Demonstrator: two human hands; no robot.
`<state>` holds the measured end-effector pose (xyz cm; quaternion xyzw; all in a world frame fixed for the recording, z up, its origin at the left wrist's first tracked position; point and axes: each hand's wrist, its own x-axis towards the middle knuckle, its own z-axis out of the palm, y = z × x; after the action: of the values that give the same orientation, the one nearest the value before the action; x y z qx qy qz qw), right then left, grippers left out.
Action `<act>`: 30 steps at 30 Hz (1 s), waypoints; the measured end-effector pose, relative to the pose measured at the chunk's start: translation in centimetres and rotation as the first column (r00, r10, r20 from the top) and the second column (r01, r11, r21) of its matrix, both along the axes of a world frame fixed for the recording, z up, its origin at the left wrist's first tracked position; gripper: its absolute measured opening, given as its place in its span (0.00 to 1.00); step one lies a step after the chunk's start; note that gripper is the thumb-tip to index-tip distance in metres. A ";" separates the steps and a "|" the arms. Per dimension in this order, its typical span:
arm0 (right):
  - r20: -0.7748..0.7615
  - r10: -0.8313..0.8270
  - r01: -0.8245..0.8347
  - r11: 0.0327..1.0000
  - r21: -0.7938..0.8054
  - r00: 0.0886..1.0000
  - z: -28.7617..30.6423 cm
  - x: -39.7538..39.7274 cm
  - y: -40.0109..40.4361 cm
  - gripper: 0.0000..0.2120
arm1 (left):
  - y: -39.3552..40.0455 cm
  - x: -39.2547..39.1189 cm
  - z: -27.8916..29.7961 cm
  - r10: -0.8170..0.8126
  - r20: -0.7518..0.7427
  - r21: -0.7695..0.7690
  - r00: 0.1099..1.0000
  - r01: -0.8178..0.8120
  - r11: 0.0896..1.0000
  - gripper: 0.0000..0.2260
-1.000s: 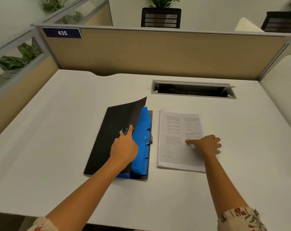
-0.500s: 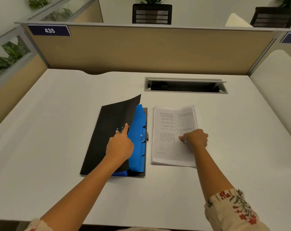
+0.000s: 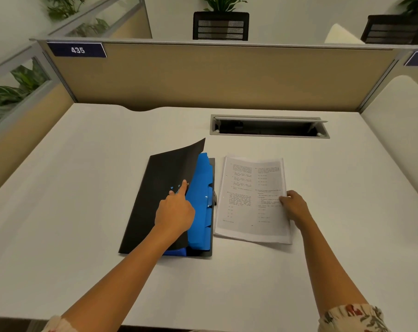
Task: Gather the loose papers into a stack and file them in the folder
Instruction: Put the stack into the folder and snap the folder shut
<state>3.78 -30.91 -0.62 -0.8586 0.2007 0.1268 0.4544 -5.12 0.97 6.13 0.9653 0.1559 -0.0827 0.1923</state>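
Note:
A black folder (image 3: 155, 188) lies in the middle of the white desk (image 3: 83, 164), its front cover lifted partly open. Blue tabbed dividers (image 3: 202, 202) show inside. My left hand (image 3: 175, 212) holds the cover's right edge, forefinger stretched along it. Right of the folder lies a stack of printed white papers (image 3: 248, 197). My right hand (image 3: 295, 206) grips the stack at its right edge, thumb on top, and that edge looks slightly raised off the desk.
A grey cable tray (image 3: 269, 127) is sunk into the desk behind the papers. Beige partition walls (image 3: 215, 75) close off the back and both sides. A sign reading 435 (image 3: 77, 50) hangs at the back left.
My right hand has slid from the middle of the top sheet to the stack's right edge and taken hold there. My left hand keeps the folder cover lifted.

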 end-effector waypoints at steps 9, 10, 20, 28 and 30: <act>0.227 -0.089 0.048 0.982 0.183 0.970 1.2 -1.1 -1.8 0.10 | -0.1 0.0 0.6 0.022 0.004 -0.010 1.000 -0.022 1.000 0.28; 0.226 -0.077 0.027 0.976 0.216 0.971 1.7 -1.2 -1.9 0.09 | -0.1 0.0 0.6 0.023 0.004 -0.010 1.000 -0.023 1.000 0.28; 0.181 0.295 -0.335 0.907 0.257 0.938 4.7 -3.4 0.1 0.06 | -0.3 1.1 0.8 0.077 0.032 -0.040 0.997 -0.075 0.996 0.29; 0.199 0.311 -0.331 0.941 0.072 0.929 5.7 -2.0 3.2 0.08 | -1.5 0.4 0.7 0.031 0.005 -0.009 1.000 -0.031 0.999 0.29; 0.222 0.291 -0.297 0.955 -0.005 0.931 6.1 -1.6 4.2 0.09 | -1.7 0.3 0.8 0.019 0.000 -0.023 1.000 -0.019 1.000 0.29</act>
<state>2.23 -26.74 5.44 -0.8811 0.0166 0.1002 0.4619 -4.85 -0.77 6.91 0.9615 0.1640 -0.0827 0.2044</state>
